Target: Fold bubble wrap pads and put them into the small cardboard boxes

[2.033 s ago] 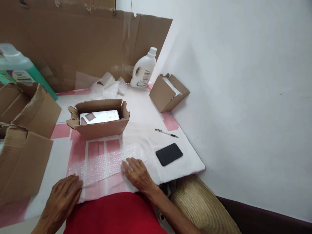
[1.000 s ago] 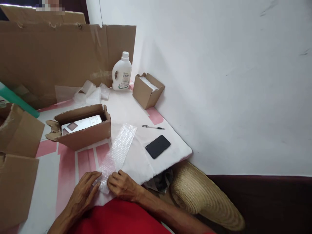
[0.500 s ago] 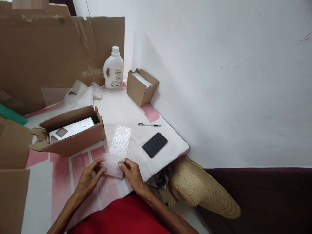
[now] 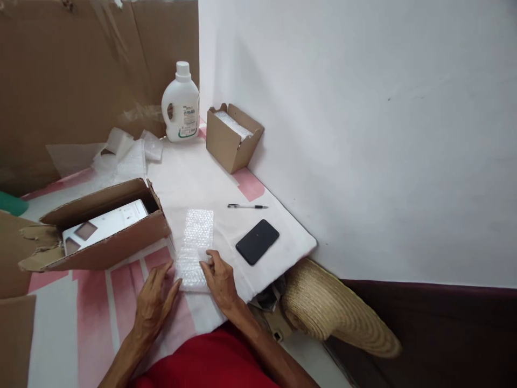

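A clear bubble wrap piece lies low over the near end of another bubble wrap strip on the table. My left hand is at its left edge, thumb on the near corner and fingers curled by the far one. My right hand pinches its right edge between thumb and fingers. Just right of the strip rests a black phone, with a pen behind it. To the left stands an open cardboard box holding a white printed box.
A white jug and a small carton with bubble wrap inside stand at the back. Loose bubble wrap pieces lie by the cardboard panel. The wall borders the table's right side; a straw hat hangs below its edge.
The held bubble wrap has been lowered and now lines up with the strip under it. My left hand has moved slightly right and nearer me. The view has shifted a little.
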Motion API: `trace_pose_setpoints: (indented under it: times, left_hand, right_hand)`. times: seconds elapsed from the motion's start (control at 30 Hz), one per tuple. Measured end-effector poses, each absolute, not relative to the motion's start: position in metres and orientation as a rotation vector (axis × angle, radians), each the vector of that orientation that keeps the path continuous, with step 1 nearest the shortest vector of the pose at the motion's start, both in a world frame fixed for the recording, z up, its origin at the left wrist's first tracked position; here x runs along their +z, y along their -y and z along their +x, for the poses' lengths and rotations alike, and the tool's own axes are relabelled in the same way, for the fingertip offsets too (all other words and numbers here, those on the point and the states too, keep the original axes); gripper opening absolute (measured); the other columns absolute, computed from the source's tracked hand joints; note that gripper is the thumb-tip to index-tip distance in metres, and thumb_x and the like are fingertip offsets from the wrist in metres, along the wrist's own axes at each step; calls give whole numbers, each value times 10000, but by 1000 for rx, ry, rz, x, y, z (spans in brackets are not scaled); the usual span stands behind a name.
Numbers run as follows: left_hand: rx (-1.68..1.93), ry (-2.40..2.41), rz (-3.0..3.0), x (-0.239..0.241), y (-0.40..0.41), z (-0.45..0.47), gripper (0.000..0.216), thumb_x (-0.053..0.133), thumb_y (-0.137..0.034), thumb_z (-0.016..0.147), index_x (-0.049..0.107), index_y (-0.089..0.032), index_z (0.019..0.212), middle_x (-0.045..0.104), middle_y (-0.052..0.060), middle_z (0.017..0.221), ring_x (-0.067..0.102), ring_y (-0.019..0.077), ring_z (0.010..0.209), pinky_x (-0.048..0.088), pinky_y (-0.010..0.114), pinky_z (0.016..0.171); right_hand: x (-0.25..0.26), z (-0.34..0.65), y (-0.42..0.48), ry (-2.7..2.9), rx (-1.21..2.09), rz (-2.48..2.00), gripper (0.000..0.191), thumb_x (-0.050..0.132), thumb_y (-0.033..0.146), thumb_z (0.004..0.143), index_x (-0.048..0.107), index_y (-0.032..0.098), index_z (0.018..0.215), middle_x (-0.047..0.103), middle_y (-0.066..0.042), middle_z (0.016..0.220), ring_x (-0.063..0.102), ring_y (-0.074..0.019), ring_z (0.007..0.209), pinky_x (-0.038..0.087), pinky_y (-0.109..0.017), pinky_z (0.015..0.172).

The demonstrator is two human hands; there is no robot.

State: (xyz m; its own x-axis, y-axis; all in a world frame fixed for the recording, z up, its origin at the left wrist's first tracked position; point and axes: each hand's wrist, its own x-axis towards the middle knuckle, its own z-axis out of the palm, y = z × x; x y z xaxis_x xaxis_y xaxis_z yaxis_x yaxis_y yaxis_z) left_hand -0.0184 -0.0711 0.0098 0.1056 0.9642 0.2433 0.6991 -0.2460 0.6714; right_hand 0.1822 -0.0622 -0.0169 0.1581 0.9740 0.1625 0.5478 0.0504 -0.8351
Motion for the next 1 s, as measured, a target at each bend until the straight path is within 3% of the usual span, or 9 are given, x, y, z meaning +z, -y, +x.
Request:
trace_pose_setpoints:
  times: [0.1,0.27,0.5,0.7,0.9,1.0]
  left_hand:
    - [938,-1651,1937,12,76,-13,605,681,-477,890,510,-203,1402,673,117,1147,678,231,948,596,407,825]
    - [847,-1560,1675,16,72,-7,858,752,-540,806,376,-212,1504,665,142,1289,665,276,1166,545,474,1009]
    - [811,-1565,1494,18,47,4,560,656,-530,860,599,-206,1313,724,30,885,708,205,848,568,380,874]
    - [851,-1682,1508,0,33,14,491,602,-536,893,628,-226,1273,713,27,906,689,180,793,562,334,770]
    - [859,-1723,1697,-6,29,15,464,584,-487,932,599,-218,1310,723,26,901,683,159,707,574,304,674]
    - [932,-1791,1876,-1,32,18,526,601,-468,933,569,-168,1364,726,117,1078,710,217,856,588,378,783]
  right_hand:
    - [-10,185,62,1400,685,-1523,239,551,344,991,643,184,1143,680,-31,800,665,-169,677,540,-259,658]
    - [10,193,51,1159,864,-1457,185,650,361,935,647,200,1026,721,-20,815,689,-161,722,534,-238,666]
    - [17,201,-1,1042,890,-1454,227,631,373,911,599,196,1050,654,24,716,642,-157,670,519,-256,673]
    - [-3,203,-36,1217,689,-1576,188,587,347,932,609,200,1046,629,26,712,612,-159,633,493,-266,660]
    - [-23,200,-46,1488,469,-1726,172,577,252,951,622,184,1103,680,-22,809,675,-201,734,532,-305,720]
    - [-25,200,-49,1532,411,-1750,236,564,229,959,611,162,1180,698,-79,940,690,-228,828,559,-339,765]
